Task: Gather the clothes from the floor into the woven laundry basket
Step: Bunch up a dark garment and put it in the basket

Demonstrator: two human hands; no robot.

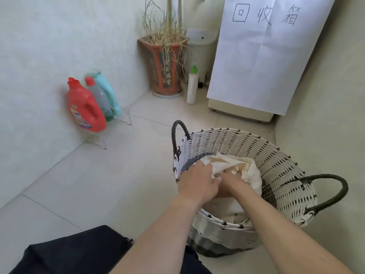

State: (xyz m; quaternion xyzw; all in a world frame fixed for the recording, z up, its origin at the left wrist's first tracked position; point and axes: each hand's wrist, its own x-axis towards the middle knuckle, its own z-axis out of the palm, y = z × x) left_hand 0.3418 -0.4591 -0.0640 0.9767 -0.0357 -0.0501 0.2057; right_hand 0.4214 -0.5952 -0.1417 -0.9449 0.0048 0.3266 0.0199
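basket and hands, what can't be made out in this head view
- Woven basket bottom: hidden by the cream cloth and both arms.
- Right hand fingers: buried in the cloth, grip unclear.
- Dark garment: cut off by the bottom edge.
- Red bottle label: blurred.

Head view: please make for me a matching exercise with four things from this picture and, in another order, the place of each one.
Things:
1. cream cloth
2. red detergent bottle
3. white bottle with green cap
4. dark garment

Places:
A. on the floor at the bottom left of the picture
B. inside the woven basket, under both hands
C. on the wire rack by the left wall
D. on the floor beside the plant pot

Pairs: 1-B, 2-C, 3-D, 4-A
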